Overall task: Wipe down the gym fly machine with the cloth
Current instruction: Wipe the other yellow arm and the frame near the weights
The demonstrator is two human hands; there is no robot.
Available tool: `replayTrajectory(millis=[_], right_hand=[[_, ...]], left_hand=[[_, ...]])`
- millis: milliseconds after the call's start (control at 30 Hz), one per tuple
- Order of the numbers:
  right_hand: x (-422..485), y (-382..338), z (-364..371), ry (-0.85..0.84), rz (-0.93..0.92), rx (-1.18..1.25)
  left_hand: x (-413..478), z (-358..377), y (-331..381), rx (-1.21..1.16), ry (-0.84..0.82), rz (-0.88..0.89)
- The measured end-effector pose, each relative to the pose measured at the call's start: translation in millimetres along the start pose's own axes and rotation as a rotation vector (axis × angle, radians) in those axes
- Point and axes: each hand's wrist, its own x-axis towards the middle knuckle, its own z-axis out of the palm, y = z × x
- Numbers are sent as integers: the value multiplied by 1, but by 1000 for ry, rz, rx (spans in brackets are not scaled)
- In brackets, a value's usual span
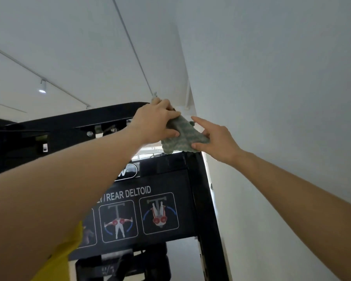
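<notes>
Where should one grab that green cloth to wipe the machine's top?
Grip the cloth at its bunched upper end from the left, as the left hand does: gathered folds there fill a palm. The loose lower edge, pinched by the right hand, hangs flat.

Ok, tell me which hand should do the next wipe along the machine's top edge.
Left, probably. The left hand grips most of the bunched cloth from above, just over the top edge of the fly machine. The right hand only pinches the cloth's lower corner, with its forefinger straight.
</notes>
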Motion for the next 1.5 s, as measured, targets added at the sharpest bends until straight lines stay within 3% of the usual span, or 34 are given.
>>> replayTrajectory(millis=[133,267,500,667,900,1267,1500], right_hand=[[-14,0,-5,-66,5,-18],[-28,-1,-1,-22,-13,-80],[-49,-2,11,75,75,52],[-63,1,18,40,90,159],[-72,8,20,-67,102,104],[-117,18,19,-148,251,413],[-149,32,33,-167,388,465]], left_hand=[[-7,8,29,-33,74,12],[-26,25,54,-69,155,-40],[-57,55,81,-174,244,-188],[-71,66,92,-236,254,-263],[-83,74,104,-297,287,-234],[-109,93,120,-331,279,-115],[-133,102,139,-363,259,-161]])
